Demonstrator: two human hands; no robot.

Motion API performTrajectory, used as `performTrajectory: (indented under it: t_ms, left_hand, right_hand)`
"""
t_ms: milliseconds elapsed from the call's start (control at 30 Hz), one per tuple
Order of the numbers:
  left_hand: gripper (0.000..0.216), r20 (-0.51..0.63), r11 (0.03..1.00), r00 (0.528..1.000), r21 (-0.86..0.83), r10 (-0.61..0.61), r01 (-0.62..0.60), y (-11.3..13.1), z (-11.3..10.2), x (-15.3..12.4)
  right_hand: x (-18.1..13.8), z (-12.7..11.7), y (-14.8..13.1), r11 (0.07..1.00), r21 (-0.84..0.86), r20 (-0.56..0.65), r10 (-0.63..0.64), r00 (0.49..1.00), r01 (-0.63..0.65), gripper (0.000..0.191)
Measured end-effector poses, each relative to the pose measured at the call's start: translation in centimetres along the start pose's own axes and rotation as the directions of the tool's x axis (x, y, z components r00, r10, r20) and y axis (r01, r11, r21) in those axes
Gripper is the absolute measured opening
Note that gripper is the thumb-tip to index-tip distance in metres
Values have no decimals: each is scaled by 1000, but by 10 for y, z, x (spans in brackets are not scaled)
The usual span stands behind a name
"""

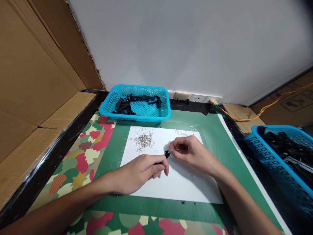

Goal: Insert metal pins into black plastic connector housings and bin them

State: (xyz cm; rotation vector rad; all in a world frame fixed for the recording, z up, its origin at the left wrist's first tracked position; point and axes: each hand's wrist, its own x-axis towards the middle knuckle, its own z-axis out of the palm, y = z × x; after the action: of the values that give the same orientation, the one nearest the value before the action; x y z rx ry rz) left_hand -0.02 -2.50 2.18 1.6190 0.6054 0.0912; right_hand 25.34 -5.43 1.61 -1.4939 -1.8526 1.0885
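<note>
Over the white sheet, my left hand is closed around a small black plastic part, whose end sticks out past the fingers. Most of that part is hidden in the grip. Close on its right, my right hand pinches a thin silvery metal piece that points at the black part. Whether the two touch, I cannot tell. A pile of small bent wire springs lies on the sheet beyond my left hand. A few more loose springs are scattered behind my right hand.
A blue perforated basket with black plastic parts stands at the back by the wall. Another blue basket, full of black parts, is at the right. Cardboard walls the left. Wall sockets and a yellow cable sit behind.
</note>
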Motion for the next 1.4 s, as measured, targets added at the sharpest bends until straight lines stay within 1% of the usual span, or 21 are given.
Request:
performTrajectory:
  t_ms: [233,600,900,1167,1400]
  left_hand:
    - [25,-5,1000,1000,12,4,-4,2,0,0]
    - [26,-17,999,1000,34,-20,21,4,1,-3]
    - [24,-34,998,999,62,-9,11,3,2,0]
    - [27,-39,993,999,122,0,5,2,1,-2]
    - [29,-42,993,999,119,-5,10,3,2,-2]
  right_hand:
    - [-1,-2,-2,1000,-17,-2,13,1000,-13,13]
    - [0,0,-1,1000,6,-8,-8,1000,8,14]
    - [-1,0,0,999,-39,-8,-10,1000,10,15]
    - [0,1,-2,997,-68,-16,-36,999,34,18]
    - [0,3,1,997,-63,-17,-44,999,43,19]
